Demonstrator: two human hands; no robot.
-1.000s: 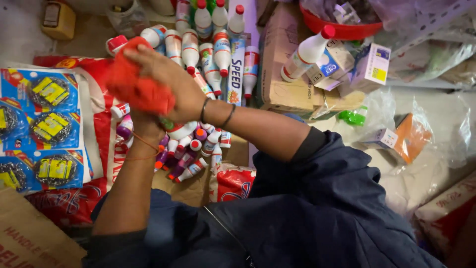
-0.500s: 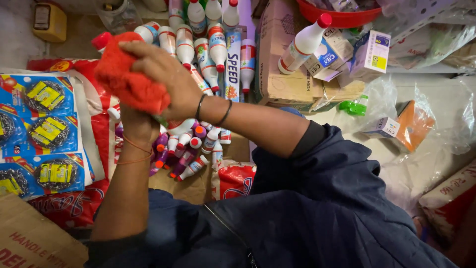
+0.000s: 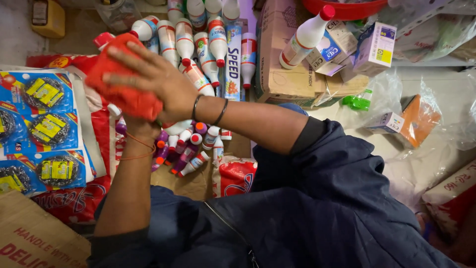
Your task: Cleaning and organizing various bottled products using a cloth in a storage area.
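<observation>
A crumpled red cloth (image 3: 124, 99) is held between both of my hands above a pile of bottles. My right hand (image 3: 156, 82) lies on top of it with fingers spread, two dark bangles on the wrist. My left hand (image 3: 140, 128) comes up from below; only its wrist with a red thread shows, and the fingers are hidden under the cloth. Just behind the cloth lie white bottles with red caps (image 3: 198, 42) in rows. Small bottles with purple and pink caps (image 3: 184, 149) lie heaped under my forearms.
Blue cards of steel scrubbers (image 3: 44, 129) lie at the left on a red sack. A cardboard box (image 3: 292, 69) with a bottle and small cartons (image 3: 374, 47) on it stands at the back right. Plastic bags (image 3: 421, 119) lie at right, and a yellow container (image 3: 47, 17) sits far left.
My right hand's fingers have flattened and spread over the red cloth. Both hands and the cloth have stayed over the same bottles while the view shifted slightly.
</observation>
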